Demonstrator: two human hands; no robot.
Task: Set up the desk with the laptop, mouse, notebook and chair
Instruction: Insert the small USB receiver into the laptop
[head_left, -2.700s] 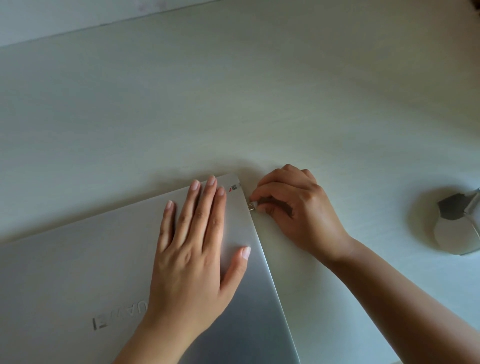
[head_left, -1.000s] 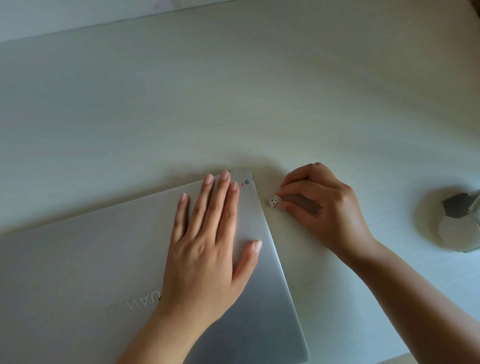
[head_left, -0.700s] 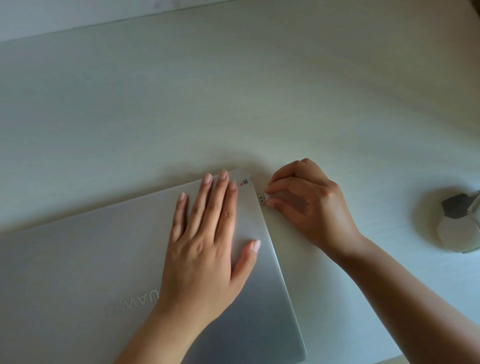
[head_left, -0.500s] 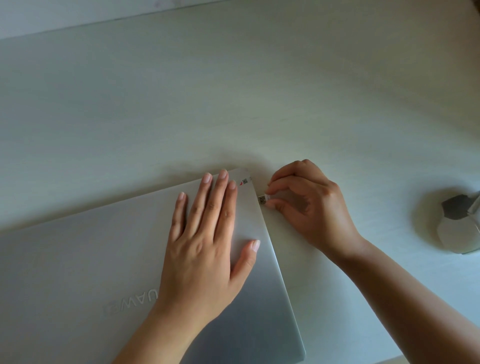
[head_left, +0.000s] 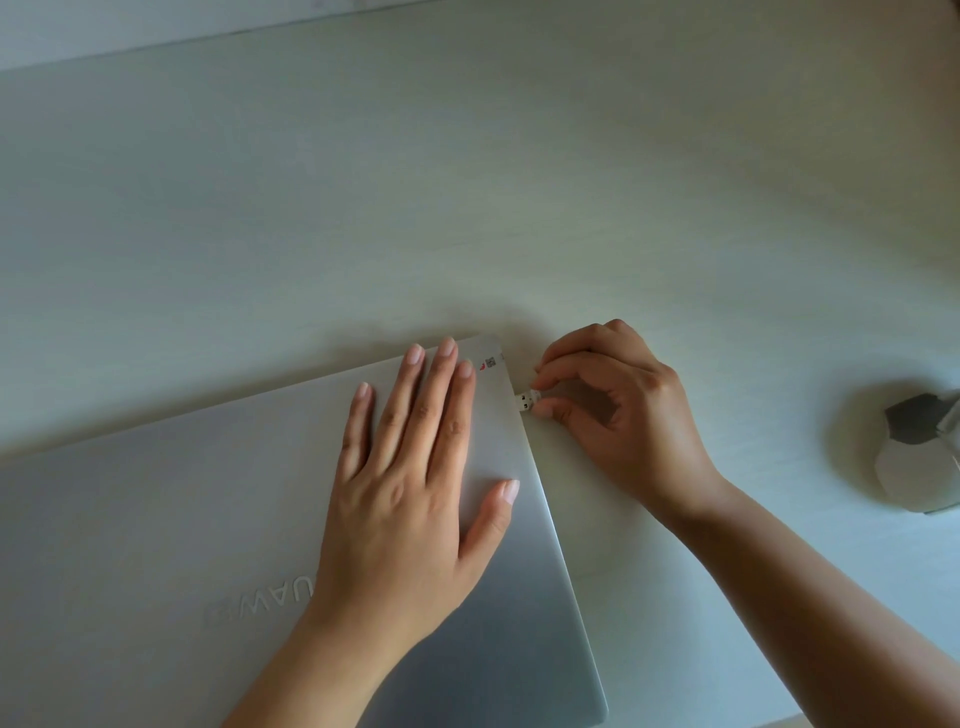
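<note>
A closed silver laptop (head_left: 208, 519) is laid at an angle across the lower left of the frame on a pale desk (head_left: 467, 182). Raised letters are seen on its lid, upside down from this view and partly covered by the wrist; "UAW" can be made out, the rest cannot be read for certain. Small stickers (head_left: 487, 363), one red and one like a square code, are placed at the lid's upper right corner; their print is too small to be read.

The left hand (head_left: 410, 493) is laid flat on the lid, fingers straight and close together, thumb spread toward the right edge.

A small white USB plug (head_left: 524, 402) is pinched between the thumb and forefinger of the right hand (head_left: 618, 415), just right of the laptop near the middle of the frame. Its metal tip is held against the laptop's right edge; whether it is seated in a port cannot be told.

A grey and white faceted mouse (head_left: 914, 457) is seen at the right edge of the frame, well apart from both hands and cut off by the border.
</note>
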